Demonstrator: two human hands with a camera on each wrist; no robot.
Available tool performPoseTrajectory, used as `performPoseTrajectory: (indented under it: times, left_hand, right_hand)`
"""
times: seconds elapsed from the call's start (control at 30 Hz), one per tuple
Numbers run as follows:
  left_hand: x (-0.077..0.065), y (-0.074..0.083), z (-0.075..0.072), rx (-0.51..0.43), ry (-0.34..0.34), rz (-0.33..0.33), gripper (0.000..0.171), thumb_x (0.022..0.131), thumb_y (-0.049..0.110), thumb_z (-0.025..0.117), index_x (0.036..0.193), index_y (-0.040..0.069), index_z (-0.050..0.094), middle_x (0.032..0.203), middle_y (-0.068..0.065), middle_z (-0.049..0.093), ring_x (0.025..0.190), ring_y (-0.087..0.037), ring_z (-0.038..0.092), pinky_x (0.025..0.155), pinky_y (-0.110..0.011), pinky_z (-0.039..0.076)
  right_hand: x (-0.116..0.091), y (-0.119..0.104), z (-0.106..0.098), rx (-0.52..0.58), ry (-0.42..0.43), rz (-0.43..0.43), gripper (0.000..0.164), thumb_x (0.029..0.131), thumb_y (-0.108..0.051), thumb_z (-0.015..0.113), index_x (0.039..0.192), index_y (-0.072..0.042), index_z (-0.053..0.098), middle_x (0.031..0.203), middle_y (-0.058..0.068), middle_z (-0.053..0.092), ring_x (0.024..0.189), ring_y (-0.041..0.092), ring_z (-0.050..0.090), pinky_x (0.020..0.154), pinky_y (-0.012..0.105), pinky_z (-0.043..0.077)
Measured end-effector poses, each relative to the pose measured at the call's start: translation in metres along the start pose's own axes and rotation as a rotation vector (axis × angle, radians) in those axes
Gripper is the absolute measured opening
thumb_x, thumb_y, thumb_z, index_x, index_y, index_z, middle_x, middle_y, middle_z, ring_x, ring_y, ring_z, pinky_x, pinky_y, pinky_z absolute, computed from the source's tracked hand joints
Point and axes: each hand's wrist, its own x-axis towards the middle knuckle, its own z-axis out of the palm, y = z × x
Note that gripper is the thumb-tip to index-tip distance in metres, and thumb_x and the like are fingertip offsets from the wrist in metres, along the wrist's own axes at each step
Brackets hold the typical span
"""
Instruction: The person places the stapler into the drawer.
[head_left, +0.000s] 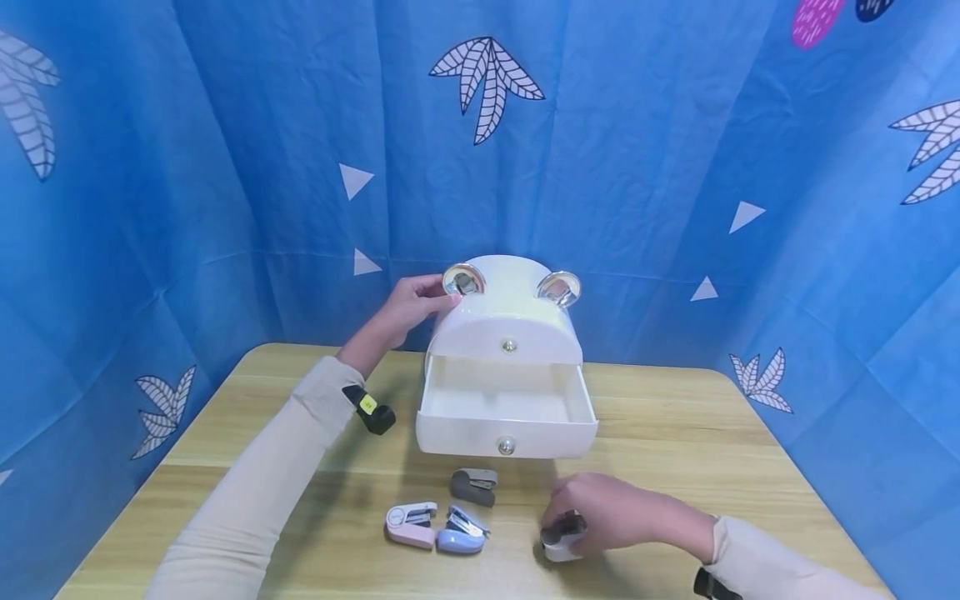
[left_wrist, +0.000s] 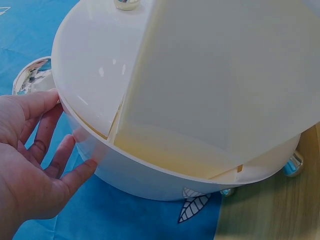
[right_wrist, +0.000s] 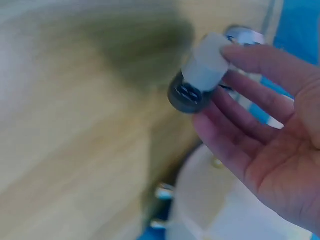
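Apparently mid-pickup, the right hand [head_left: 609,512] pinches a stapler [head_left: 561,545]; the left hand [head_left: 409,310], unclenched, touches the box [head_left: 508,296]; lifting toward the eleven-o'clock drawer [head_left: 465,436] seems needed.

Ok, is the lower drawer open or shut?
Open: the lower drawer juts out from the white cabinet, its inside floor visible in the head view.
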Motion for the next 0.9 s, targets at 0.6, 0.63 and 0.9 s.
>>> performPoseTrajectory:
  times: [0.6,0.63,0.9]
  left_hand:
    - [-0.001,-0.002,-0.001,-0.003,0.005,0.018,0.047,0.097,0.024,0.071,0.141,0.010,0.061,0.139,-0.016,0.063,0.132,-0.033,0.055,0.116,-0.053,0.041]
    - [-0.001,-0.002,-0.001,0.000,0.006,0.016,0.047,0.097,0.024,0.071,0.141,0.010,0.061,0.139,-0.016,0.063,0.133,-0.032,0.055,0.116,-0.053,0.041]
    - [0.002,-0.004,0.000,-0.013,-0.012,0.017,0.046,0.097,0.022,0.070,0.140,0.009,0.061,0.139,-0.016,0.063,0.134,-0.031,0.054,0.117,-0.053,0.040]
  right_hand:
    - [0.001,-0.030,-0.129,0.115,0.044,-0.004,0.032,0.083,-0.006,0.079,0.113,-0.017,0.078,0.100,-0.007,0.072,0.090,0.006,0.067,0.082,0.027,0.060]
    - [0.006,-0.031,-0.134,0.103,0.054,-0.001,0.032,0.083,-0.006,0.079,0.113,-0.017,0.078,0.100,-0.007,0.072,0.089,0.007,0.067,0.082,0.028,0.060]
    - [0.045,-0.035,-0.162,0.015,0.075,-0.049,0.029,0.082,-0.002,0.078,0.109,-0.012,0.079,0.099,-0.002,0.075,0.087,0.013,0.067,0.081,0.031,0.060]
